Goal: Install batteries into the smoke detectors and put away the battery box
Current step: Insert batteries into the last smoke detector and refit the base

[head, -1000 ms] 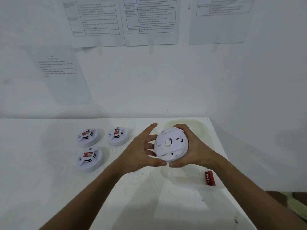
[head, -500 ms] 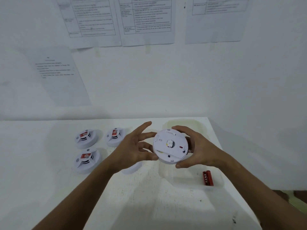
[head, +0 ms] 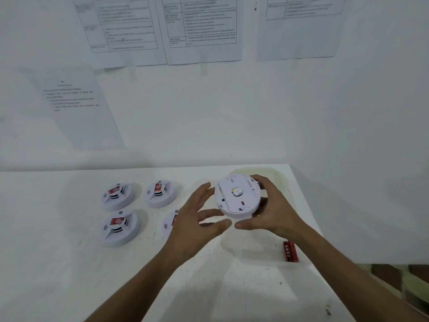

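**Left hand comes off the detector; the right now carries it alone**

Nearest us, at five o'clock on the table (head: 69,287), the red batteries (head: 289,251) lie untouched beside our right wrist. Just beyond, at the centre, our right hand (head: 274,212) grasps the held smoke detector (head: 238,195), underside tilted toward us, thumb below and fingers over the far rim. A second ago our left hand (head: 197,219) pinched its near edge; now the fingers are spread and released, just beside the rim, thumb hovering under it. We judge this a regrip while turning the unit to reach its battery bay, so no cell is in yet.

Behind the left hand, at nine o'clock, a fourth detector (head: 168,225) peeks out. Farther at ten o'clock, three detectors (head: 119,196) sit face up. We see no battery box.
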Tool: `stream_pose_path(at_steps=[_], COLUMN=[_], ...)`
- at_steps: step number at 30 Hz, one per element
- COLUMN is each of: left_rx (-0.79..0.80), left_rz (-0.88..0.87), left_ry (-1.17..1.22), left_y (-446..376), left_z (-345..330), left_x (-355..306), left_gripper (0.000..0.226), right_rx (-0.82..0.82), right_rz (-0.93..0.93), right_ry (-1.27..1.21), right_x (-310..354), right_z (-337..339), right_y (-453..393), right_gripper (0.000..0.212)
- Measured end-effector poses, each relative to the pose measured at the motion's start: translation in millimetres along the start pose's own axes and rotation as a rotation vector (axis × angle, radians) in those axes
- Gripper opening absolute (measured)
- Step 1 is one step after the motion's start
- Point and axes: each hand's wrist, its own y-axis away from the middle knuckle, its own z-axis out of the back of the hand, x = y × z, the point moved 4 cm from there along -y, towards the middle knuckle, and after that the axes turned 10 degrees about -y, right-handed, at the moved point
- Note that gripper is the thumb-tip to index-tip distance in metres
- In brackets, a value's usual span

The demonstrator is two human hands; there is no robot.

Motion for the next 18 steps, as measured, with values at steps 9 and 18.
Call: stream_pose_path(at_steps=[9, 18], left_rx=[0.012, 0.511], left_rz=[-0.051, -0.163], left_ry=[-0.147, -0.359], left_y=[-14.7, -22.1], left_z=[11.1, 21.8], left_x=[-12.1, -35.0], left_gripper=[0.119, 0.122], right_rx=[0.142, 0.382], right_rz=[-0.001, -0.05], right_ry=[-0.08, 0.111], right_x=[25.4, 33.2], right_z=[-1.0, -5.7], right_y=[4.5, 5.1], right_gripper=[0.081, 0.112])
